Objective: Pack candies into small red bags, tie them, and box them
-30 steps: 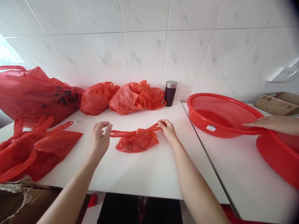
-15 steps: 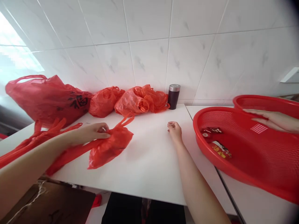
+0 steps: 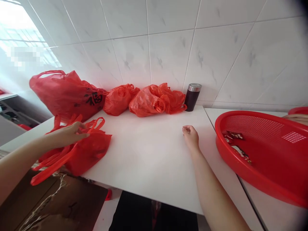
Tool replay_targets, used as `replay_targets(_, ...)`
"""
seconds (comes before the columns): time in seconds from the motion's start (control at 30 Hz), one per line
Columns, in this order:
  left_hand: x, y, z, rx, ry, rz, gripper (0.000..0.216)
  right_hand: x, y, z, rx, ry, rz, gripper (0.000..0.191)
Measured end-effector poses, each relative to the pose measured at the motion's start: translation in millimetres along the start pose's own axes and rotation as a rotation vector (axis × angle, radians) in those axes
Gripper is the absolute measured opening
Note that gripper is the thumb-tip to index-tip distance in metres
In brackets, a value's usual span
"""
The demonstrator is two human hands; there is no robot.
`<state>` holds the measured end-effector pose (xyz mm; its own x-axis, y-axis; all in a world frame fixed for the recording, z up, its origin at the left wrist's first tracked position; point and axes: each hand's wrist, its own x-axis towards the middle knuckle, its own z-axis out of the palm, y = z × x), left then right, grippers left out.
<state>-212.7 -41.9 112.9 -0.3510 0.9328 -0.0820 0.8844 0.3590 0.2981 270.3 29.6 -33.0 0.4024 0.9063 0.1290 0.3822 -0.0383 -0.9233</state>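
Note:
My left hand [image 3: 72, 133] is closed on the top of a filled red plastic bag [image 3: 89, 150] at the left front of the white table. The bag's loose handles stick up beside the fingers, and other red plastic bunches up under my wrist. My right hand [image 3: 191, 136] lies on the table at the right, fingers curled in a pinch. Whether something small is between them cannot be made out. Just right of it stands a large red plastic basket [image 3: 240, 176] with a few small printed packets [image 3: 240, 153] at its left side.
Along the tiled wall sit a big red bag with black print [image 3: 69, 96], several smaller tied red bags [image 3: 146, 101] and a dark tumbler [image 3: 193, 98]. Below the left table edge is an open cardboard box [image 3: 72, 199]. Another person's hand [image 3: 298, 118] shows at the right edge.
My left hand has carried the red bag leftward, towards the table's left edge. My right hand stays closed on the table. The view has turned, and the other person's hand and rear basket have shifted right.

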Motion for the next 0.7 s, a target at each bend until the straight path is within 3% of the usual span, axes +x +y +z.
replay_targets(0.1,0.9,63.4,8.3,0.001,-0.034,0.267,0.043,-0.6,-3.6,0.8,-0.032,0.007,-0.016,0.023)
replay_targets(0.2,-3.8,148.7,35.0,0.074,-0.150,0.573,0.038,-0.9,-5.7,1.4,-0.053,0.016,-0.024,0.021)
replay_targets(0.23,-5.8,178.2,47.1,0.127,-0.145,0.718,0.039,-1.0,-5.9,1.5,-0.060,0.020,-0.022,0.020)
replay_targets(0.37,-4.7,286.9,100.1,0.177,-0.028,1.006,0.031,-1.1,-6.0,1.9,-0.084,0.023,-0.007,0.019)
replay_targets(0.53,34.3,381.5,148.1,0.232,0.060,1.065,0.031,-0.9,-5.4,2.1,-0.107,0.023,-0.002,0.019)
replay_targets(0.7,81.5,415.3,170.5,0.247,0.078,0.861,0.036,-0.5,-5.3,3.3,-0.114,0.020,-0.007,0.019)
